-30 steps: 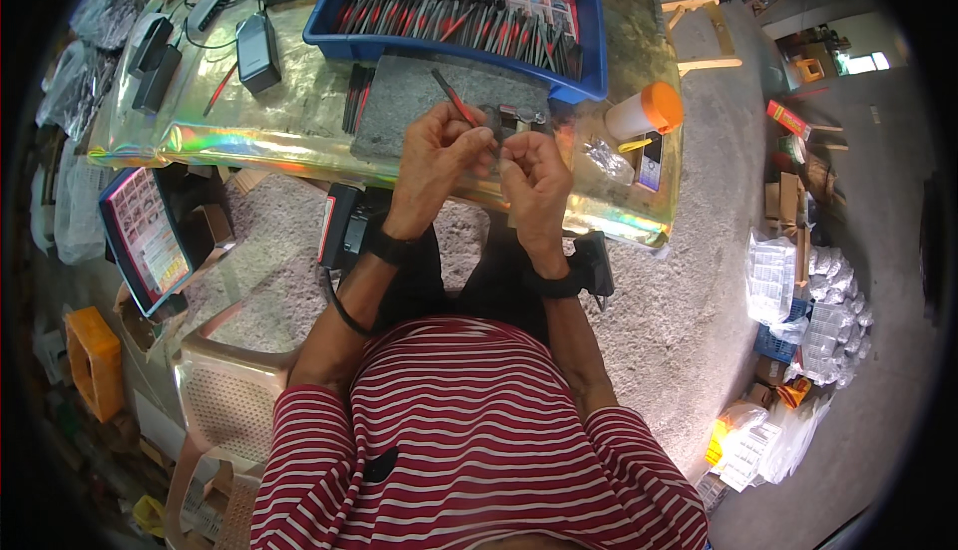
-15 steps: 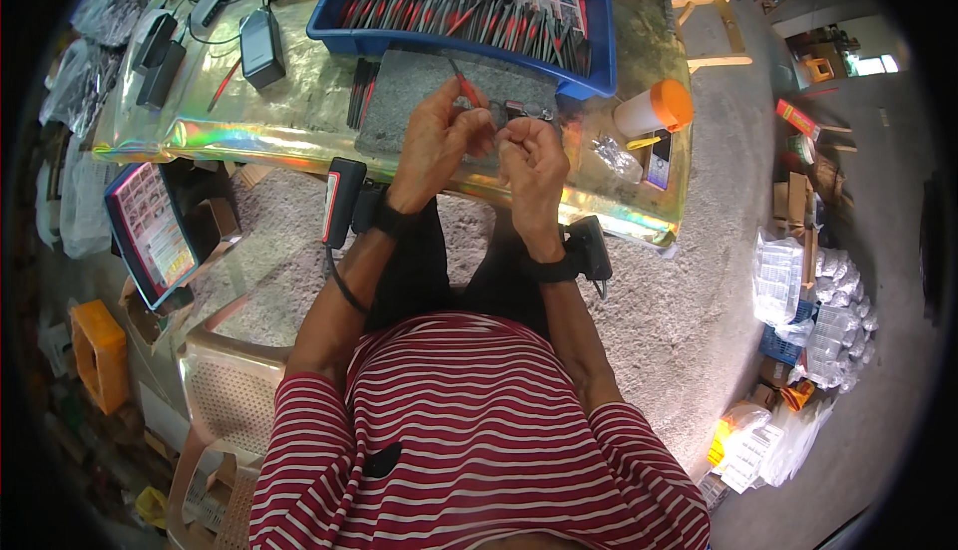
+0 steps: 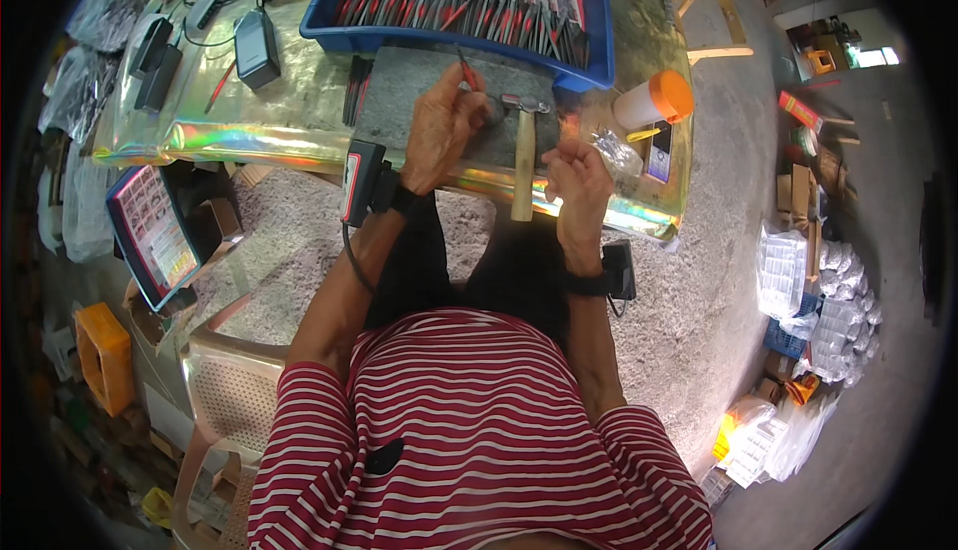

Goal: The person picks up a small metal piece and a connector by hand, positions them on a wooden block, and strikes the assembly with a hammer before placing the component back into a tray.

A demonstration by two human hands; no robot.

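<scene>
My left hand (image 3: 439,131) is closed around a slim red tool with a dark pointed tip (image 3: 466,69), tip up, over a grey stone slab (image 3: 394,101). My right hand (image 3: 579,181) hovers by the table's front edge with its fingers curled together; whatever they may pinch is too small to make out. Between the hands lies a hammer (image 3: 524,156), its metal head on the slab and its wooden handle sticking out past the table edge toward me. Several similar dark slim pieces (image 3: 356,91) lie at the slab's left end.
A blue bin (image 3: 454,48) packed with red and black slim pieces stands behind the slab. Right of it are an orange-lidded jar (image 3: 654,101), a clear plastic bag (image 3: 619,154) and a phone-like item (image 3: 659,159). A grey box-shaped device (image 3: 256,49) with cables sits left.
My right hand has moved right and toward me, away from my left hand, uncovering the hammer. My left hand still holds the red tool and has shifted slightly.
</scene>
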